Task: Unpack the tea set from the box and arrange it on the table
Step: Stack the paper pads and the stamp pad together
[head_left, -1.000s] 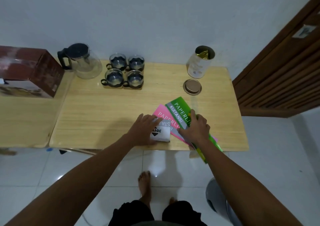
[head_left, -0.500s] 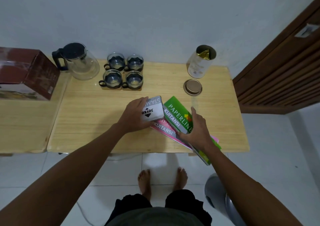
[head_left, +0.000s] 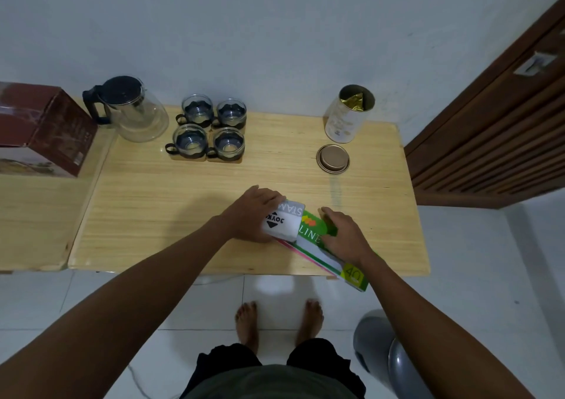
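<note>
At the near edge of the worktop (head_left: 153,215), the right hand (head_left: 344,235) presses spread fingers flat on a green booklet (head_left: 308,233) overhanging the edge. Just beside it, the left hand (head_left: 255,217) curls its fingers around a small white box (head_left: 282,222). Farther back stand four glass cups (head_left: 209,129), a glass teapot (head_left: 131,108) and the brown box (head_left: 39,128).

Left hand (head_left: 255,215) and right hand (head_left: 344,235): both bare, forearms bare to frame edges, no sleeves, watch or rings visible. Bottom centre of frame: dark olive-grey shirt (head_left: 269,382), black shorts (head_left: 275,356) with ragged hems. Bare feet (head_left: 247,320) on the floor, lower centre.
</note>
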